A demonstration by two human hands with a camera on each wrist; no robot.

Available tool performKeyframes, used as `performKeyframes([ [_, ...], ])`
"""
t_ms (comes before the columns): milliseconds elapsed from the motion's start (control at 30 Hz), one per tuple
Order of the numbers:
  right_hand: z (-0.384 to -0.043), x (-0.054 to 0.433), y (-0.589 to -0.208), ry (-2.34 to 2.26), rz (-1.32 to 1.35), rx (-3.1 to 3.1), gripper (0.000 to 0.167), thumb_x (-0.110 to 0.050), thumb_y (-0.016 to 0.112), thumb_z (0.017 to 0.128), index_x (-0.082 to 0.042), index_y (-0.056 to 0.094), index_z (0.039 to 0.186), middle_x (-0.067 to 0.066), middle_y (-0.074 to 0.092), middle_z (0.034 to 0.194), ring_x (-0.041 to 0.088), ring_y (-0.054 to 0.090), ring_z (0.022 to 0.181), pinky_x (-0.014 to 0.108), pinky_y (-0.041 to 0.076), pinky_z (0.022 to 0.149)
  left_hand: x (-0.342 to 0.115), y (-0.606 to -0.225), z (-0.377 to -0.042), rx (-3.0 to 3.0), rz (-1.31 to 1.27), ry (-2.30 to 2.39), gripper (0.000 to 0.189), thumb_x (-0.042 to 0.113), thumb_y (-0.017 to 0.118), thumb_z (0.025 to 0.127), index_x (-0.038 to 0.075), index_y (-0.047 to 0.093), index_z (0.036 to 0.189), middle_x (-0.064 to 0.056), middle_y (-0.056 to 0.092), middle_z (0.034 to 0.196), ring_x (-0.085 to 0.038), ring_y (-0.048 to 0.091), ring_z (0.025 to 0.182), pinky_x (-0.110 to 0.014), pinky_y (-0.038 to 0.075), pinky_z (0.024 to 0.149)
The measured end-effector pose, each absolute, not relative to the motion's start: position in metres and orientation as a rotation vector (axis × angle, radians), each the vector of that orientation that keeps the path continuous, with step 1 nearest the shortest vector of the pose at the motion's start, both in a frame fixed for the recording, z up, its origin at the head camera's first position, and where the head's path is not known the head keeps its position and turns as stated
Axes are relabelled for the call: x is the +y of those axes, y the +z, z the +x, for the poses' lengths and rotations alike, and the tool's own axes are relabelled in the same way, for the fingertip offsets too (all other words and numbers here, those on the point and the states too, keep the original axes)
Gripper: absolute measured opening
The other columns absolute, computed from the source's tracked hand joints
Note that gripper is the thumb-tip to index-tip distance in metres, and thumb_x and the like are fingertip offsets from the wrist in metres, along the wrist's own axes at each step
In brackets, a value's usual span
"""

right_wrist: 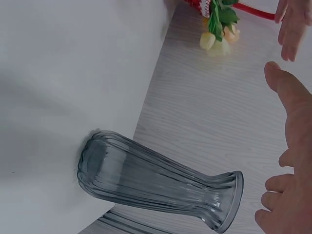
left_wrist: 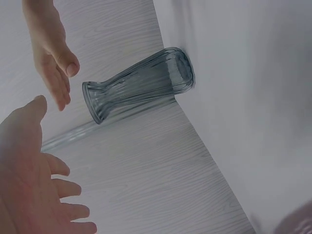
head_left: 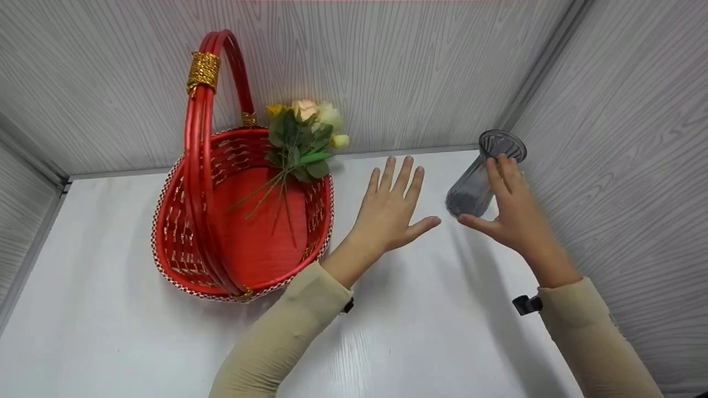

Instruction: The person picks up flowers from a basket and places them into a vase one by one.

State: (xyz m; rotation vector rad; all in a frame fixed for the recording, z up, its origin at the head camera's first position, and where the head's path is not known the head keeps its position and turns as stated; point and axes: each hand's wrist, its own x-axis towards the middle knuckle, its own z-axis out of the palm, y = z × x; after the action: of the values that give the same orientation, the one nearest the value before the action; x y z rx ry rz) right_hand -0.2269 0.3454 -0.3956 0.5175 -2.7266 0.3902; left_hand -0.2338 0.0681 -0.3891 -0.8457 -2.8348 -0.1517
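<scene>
Both hands hover over the white tabletop with fingers spread, holding nothing. My left hand (head_left: 390, 215) is between the red basket and the vase, its thumb pointing toward the vase. Nearest to my right hand (head_left: 514, 213) is a grey ribbed glass vase (head_left: 470, 185), upright with a flared rim; the fingers overlap its side in the head view. In the right wrist view the vase (right_wrist: 146, 175) stands apart from the hand. A red woven basket (head_left: 260, 243) with a tall arched handle holds artificial flowers (head_left: 298, 138), their blooms leaning over its far rim.
A grey wood-grain wall (head_left: 387, 72) runs along the back of the white table (head_left: 398, 331). Another panel (head_left: 636, 166) rises close beside the vase and right arm. The basket's handle (head_left: 204, 138) arches high on the left. Dark straps sit at both sleeve cuffs.
</scene>
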Motion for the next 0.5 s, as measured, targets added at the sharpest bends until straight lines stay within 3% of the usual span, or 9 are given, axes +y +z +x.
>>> performKeyframes([
  [500,-0.24,0.371,-0.38,0.326,0.429,-2.811,0.118,-0.057,0.078,0.078,-0.003,0.013,0.16,0.026,0.011,0.164,0.043,0.009,0.152,0.058,0.015,0.121,0.099,-0.383,-0.25,-2.86,-0.873,-0.068,0.096,0.078,0.023,0.093,0.012,0.009,0.162,-0.013,0.008,0.168,-0.038,0.004,0.154,-0.055,0.009,0.123],
])
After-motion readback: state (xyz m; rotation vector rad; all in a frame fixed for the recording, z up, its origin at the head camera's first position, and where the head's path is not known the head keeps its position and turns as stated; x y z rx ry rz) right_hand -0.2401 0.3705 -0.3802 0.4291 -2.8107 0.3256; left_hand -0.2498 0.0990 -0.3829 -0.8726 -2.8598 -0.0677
